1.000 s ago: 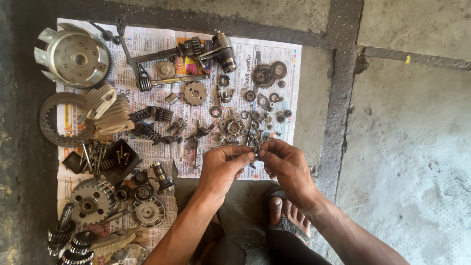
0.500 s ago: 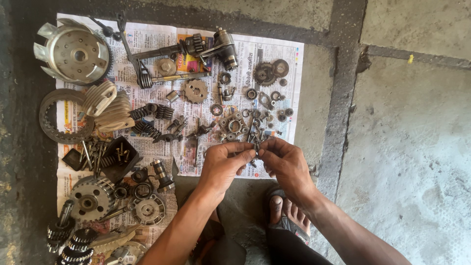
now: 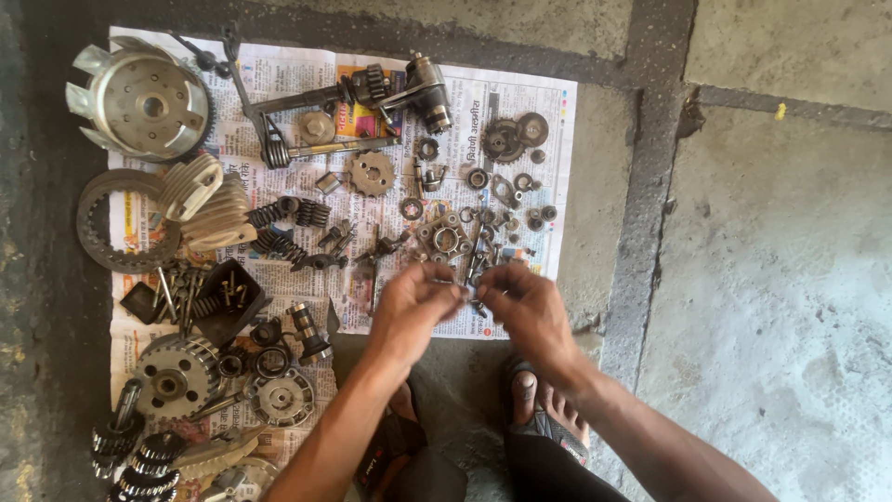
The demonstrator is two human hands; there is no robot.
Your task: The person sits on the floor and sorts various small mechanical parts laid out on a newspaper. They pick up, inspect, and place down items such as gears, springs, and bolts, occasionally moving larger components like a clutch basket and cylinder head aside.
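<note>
At the far left of the newspaper [image 3: 520, 102] spread on the concrete floor [image 3: 799, 279] lie a finned metal rotor [image 3: 144, 100], a toothed ring [image 3: 116, 223] and, lower down, a clutch hub [image 3: 172, 376] with stacked gears [image 3: 139, 465] beneath it. Toward the middle sit coil springs [image 3: 283, 228], a small sprocket [image 3: 372, 173] and a shaft assembly [image 3: 423, 91].

The left hand [image 3: 413, 311] hovers over the near edge of the paper, its fingertips pinched together with those of the right hand [image 3: 530, 311]. Both hands close on a small metal part [image 3: 472, 293] held between them, just above the paper's edge; it is too small and blurred to tell what kind of piece it is. A scatter of washers and small bearings [image 3: 502, 200] lies just beyond the fingers, and two dark gears [image 3: 516, 135] rest farther up.

The step in hand looks like picking out or fitting together a tiny piece. The next move likely calls for a steady, fine pinch, so the piece does not drop among the loose hardware.
</note>
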